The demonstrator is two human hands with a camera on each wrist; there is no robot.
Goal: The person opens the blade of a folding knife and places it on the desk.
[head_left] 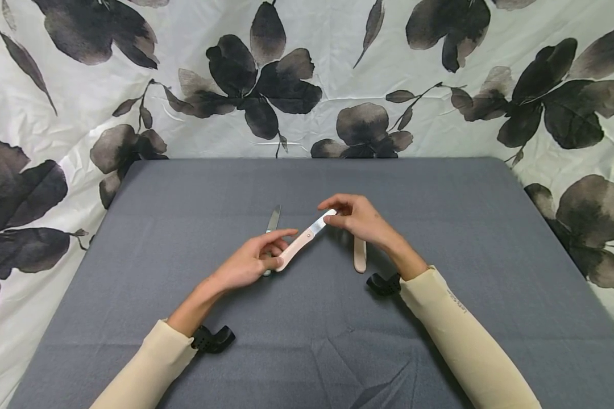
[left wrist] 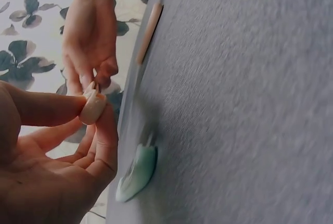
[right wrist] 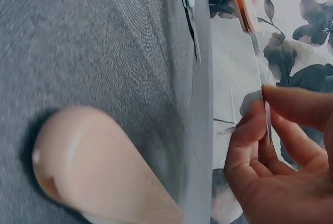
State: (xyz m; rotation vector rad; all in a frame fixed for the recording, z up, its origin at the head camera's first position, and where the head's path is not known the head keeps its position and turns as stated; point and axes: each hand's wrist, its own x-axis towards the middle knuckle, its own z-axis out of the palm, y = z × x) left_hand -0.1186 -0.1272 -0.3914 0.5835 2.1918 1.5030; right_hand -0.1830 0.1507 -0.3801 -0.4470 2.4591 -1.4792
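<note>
A folding knife with a pale pink handle (head_left: 295,248) is held between both hands, its blade (head_left: 318,225) unfolded and slanting up to the right. My left hand (head_left: 248,262) pinches the handle's lower end between thumb and fingers. At the other end my right hand (head_left: 362,218) pinches the blade near its tip (right wrist: 267,117). Beneath the left hand a second knife (left wrist: 138,174) with a green handle lies on the table, its blade (head_left: 274,217) pointing away. Another pale pink handle (head_left: 360,255) lies below the right hand, which hides its far end.
A grey cloth covers the table (head_left: 307,352), with creases near the front. Behind and beside it hangs a white curtain (head_left: 337,74) with dark flowers. Black wrist mounts (head_left: 213,339) stick out from both cream sleeves (head_left: 465,335).
</note>
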